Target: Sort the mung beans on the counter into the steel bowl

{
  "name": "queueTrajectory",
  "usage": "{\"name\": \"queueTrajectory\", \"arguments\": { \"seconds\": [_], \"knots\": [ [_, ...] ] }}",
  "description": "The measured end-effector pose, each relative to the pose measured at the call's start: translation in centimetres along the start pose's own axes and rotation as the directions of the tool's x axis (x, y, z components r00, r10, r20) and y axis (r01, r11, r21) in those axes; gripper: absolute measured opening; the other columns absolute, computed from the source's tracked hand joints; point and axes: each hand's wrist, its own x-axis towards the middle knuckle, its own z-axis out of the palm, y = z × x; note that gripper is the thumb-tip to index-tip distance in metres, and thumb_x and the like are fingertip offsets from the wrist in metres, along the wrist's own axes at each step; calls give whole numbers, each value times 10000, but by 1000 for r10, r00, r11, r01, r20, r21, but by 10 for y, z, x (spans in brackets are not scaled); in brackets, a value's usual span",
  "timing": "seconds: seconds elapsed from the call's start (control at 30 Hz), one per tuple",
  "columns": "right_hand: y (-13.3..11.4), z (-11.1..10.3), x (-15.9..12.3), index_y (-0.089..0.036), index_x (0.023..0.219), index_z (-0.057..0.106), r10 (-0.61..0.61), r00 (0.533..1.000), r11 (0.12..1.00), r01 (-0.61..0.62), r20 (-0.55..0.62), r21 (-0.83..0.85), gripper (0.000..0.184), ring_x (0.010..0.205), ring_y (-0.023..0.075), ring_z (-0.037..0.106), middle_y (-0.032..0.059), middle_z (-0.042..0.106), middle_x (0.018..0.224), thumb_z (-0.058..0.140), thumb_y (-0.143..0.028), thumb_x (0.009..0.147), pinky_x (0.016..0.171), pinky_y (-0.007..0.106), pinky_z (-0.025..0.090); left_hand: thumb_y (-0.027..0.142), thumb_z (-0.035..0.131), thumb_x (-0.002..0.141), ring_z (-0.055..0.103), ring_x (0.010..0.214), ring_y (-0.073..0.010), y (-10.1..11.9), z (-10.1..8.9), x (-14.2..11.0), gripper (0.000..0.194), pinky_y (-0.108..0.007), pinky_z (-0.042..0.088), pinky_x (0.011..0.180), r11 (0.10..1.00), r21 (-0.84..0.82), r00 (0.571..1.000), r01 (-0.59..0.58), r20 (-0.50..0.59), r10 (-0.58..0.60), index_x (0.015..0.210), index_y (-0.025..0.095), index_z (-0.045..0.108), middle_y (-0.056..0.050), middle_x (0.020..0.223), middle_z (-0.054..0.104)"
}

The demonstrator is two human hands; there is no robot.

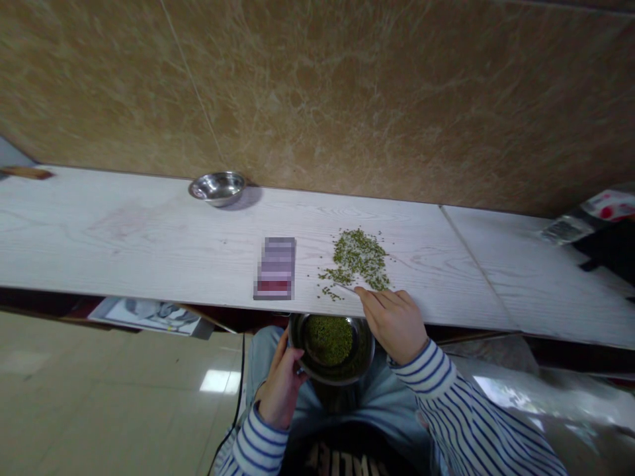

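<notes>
My left hand [282, 380] is closed on the rim of a steel bowl [364, 357], which I hold just below the table's front edge, over my lap. Small green beans [330, 337], like mung beans, cover the bowl's bottom. More green beans [362, 254] lie scattered on the white table above it. My right hand [394, 320] rests at the table edge, fingers pinched around a thin metal tool [346, 288]. The tool's tip points left among the nearest loose beans; most of it is hidden by my fingers, so its exact kind cannot be made out.
Left of the beans lies a phone-like flat rectangle [275, 268], blurred out. A second steel bowl [217, 188] stands against the wall. A wooden handle [27, 172] is at the far left, and a black bag [612, 248] with packaging at the right. An open drawer [149, 316] sits below the tabletop.
</notes>
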Motion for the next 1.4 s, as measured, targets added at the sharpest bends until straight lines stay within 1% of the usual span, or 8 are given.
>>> {"name": "queueTrajectory", "arguments": {
  "seconds": [0.27, 0.37, 0.47, 0.73, 0.9, 1.17, 1.27, 1.4],
  "knots": [
    [-7, 0, 9, -176, 1118, 622, -23, 1000, 1000, 22, 7, 22, 263, 761, 150, 568, 23, 700, 821, 510, -149, 881, 692, 319, 290, 196, 565, 720, 616, 919, -182, 6, -2, -2, 595, -295, 490, 725, 999, -7, 999, -35, 5, 35, 1300, 288, 470, -25, 1111, 653],
    [-11, 2, 14, -175, 1117, 622, -43, 999, 999, 43, 11, 23, 265, 763, 153, 568, 24, 701, 825, 519, -147, 875, 695, 322, 288, 189, 565, 715, 621, 911, -180, 8, -3, -2, 605, -292, 490, 724, 999, -10, 999, -45, -8, 45, 1303, 292, 462, -28, 1129, 650],
    [-15, 3, 18, -177, 1121, 616, -62, 998, 998, 61, 18, 26, 263, 782, 153, 572, 28, 703, 848, 521, -149, 878, 703, 321, 284, 183, 559, 717, 620, 915, -172, 9, -4, -2, 575, -282, 487, 731, 999, -15, 999, -50, -12, 50, 1275, 298, 479, -22, 1148, 642],
    [-22, 6, 26, -192, 1154, 600, -47, 998, 999, 47, 43, -7, 278, 768, 146, 576, 17, 696, 815, 497, -164, 897, 704, 321, 274, 197, 563, 725, 616, 915, -168, 13, -7, -3, 498, -277, 484, 724, 998, -27, 998, -63, -6, 63, 1211, 290, 508, -14, 1099, 642],
    [-20, 4, 28, -187, 1140, 612, -21, 998, 999, 22, 58, -31, 269, 753, 151, 579, 18, 695, 803, 503, -171, 895, 691, 319, 270, 194, 546, 733, 610, 894, -159, 12, -8, -3, 490, -267, 484, 692, 998, -16, 998, -63, -9, 62, 1210, 293, 500, -11, 1102, 632],
    [-6, 2, 18, -176, 1116, 625, 7, 1000, 998, -7, 2, -59, 253, 727, 147, 577, 17, 686, 753, 491, -188, 902, 693, 304, 276, 192, 548, 731, 615, 842, -153, 8, -10, 1, 554, -287, 489, 705, 999, -25, 999, -37, -15, 37, 1268, 298, 466, -13, 1060, 641],
    [-5, 3, 18, -170, 1106, 631, 22, 999, 997, -24, -24, -72, 251, 711, 147, 575, 17, 676, 722, 493, -187, 897, 689, 302, 280, 195, 554, 731, 608, 857, -150, 7, -10, 1, 512, -282, 488, 717, 999, -31, 999, -42, 0, 42, 1231, 290, 499, -8, 1061, 636],
    [-11, 4, 26, -167, 1133, 616, 36, 999, 997, -37, -6, -74, 267, 727, 151, 579, 17, 682, 746, 502, -184, 892, 688, 308, 278, 197, 555, 730, 599, 923, -165, 7, -11, 0, 507, -275, 485, 725, 999, -30, 999, -37, -9, 36, 1225, 288, 502, -14, 1109, 624]
  ]
}}
